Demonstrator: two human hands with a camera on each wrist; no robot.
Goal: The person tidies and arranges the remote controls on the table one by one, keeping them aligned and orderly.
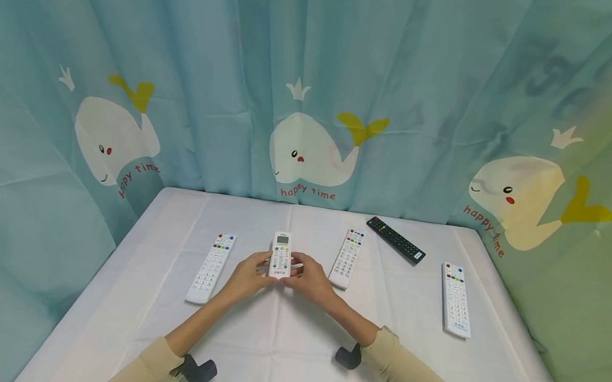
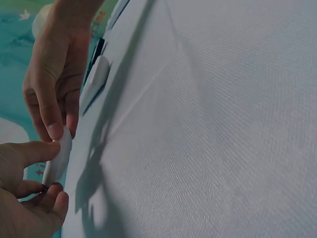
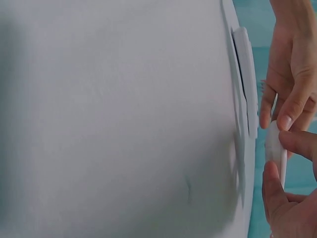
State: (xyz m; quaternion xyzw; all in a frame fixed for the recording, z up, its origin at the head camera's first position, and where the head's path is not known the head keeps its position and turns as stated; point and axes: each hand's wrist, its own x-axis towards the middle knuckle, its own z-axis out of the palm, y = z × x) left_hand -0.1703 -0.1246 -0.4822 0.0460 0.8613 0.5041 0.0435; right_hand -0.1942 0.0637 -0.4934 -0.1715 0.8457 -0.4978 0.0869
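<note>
See a white cloth-covered worktop ringed by a blue-green fabric curtain printed with white whales. Count three long white plastic remotes with coloured buttons, one long black plastic remote near the far edge and one shorter white plastic remote with a grey screen. Find the last roughly midway between side edges, pinched along opposite sides by left hand and right hand, fingers bent and barely parted from thumbs.

On the white tabletop lie a white remote at left, a second white remote right of centre, a black remote far right, and a third white remote nearer right.
</note>
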